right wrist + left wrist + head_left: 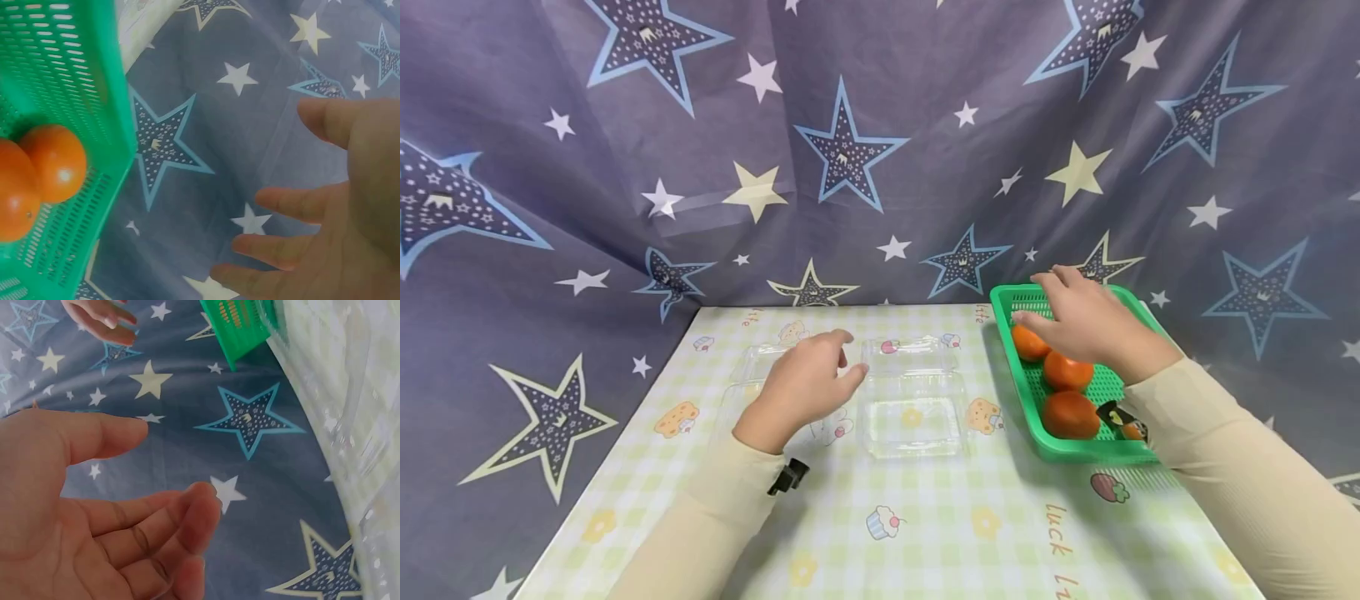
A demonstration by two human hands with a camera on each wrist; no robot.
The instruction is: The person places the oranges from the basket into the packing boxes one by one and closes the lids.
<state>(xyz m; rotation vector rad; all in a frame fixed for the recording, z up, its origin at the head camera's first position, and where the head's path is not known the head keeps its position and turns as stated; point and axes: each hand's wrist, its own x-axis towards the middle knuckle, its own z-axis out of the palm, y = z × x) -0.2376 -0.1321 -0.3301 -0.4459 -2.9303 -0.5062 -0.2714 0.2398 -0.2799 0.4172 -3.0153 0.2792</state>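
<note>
In the right part of the head view, the right hand (pixel 1086 321) hovers over the green basket (pixel 1060 446) with fingers spread and relaxed, holding nothing. It is just above the orange fruits (pixel 1067 371), which lie in a row inside the basket. In the centre of the frame, the left hand (pixel 808 383) is also loose and empty, just above the clear plastic containers (pixel 913 412) that lie on the bench (pixel 925 533). Behind stands a star-patterned cloth (pixel 880 150).
</note>
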